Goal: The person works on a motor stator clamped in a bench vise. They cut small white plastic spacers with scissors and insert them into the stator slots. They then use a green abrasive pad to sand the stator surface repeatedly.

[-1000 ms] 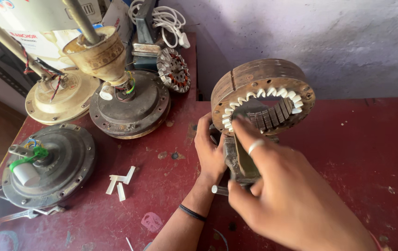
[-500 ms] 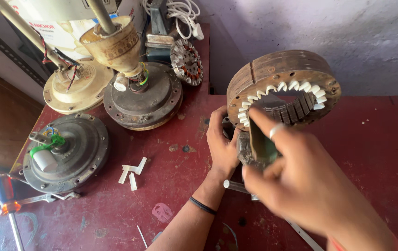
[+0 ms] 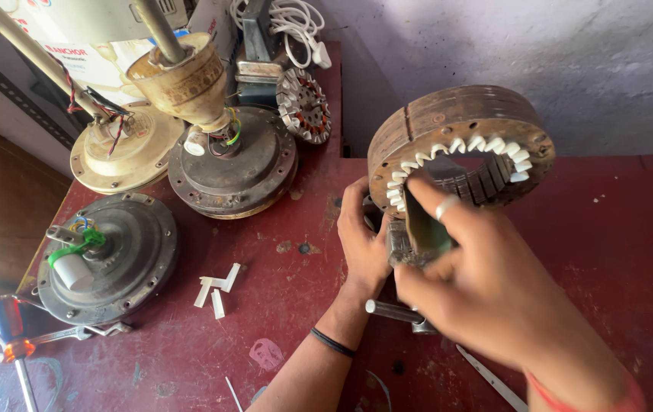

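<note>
Three fan motors (image 3: 233,162) stand at the red worktop's (image 3: 608,252) back left, with a small rotor (image 3: 303,104) and white slips (image 3: 216,286) (three, maybe four). The stator (image 3: 460,149) stands on edge at centre. Left hand (image 3: 363,240) cups its lower rim, grip unclear. Right hand (image 3: 486,282), fingers curled, pinches a green slip (image 3: 427,233) inside the bore.

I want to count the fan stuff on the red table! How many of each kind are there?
Stator rings: 2, the big one that the left hand and right hand hold, and a small one
Round fan motors: 3
Screwdrivers: 1
Small white strips: 3
Total: 9
</note>
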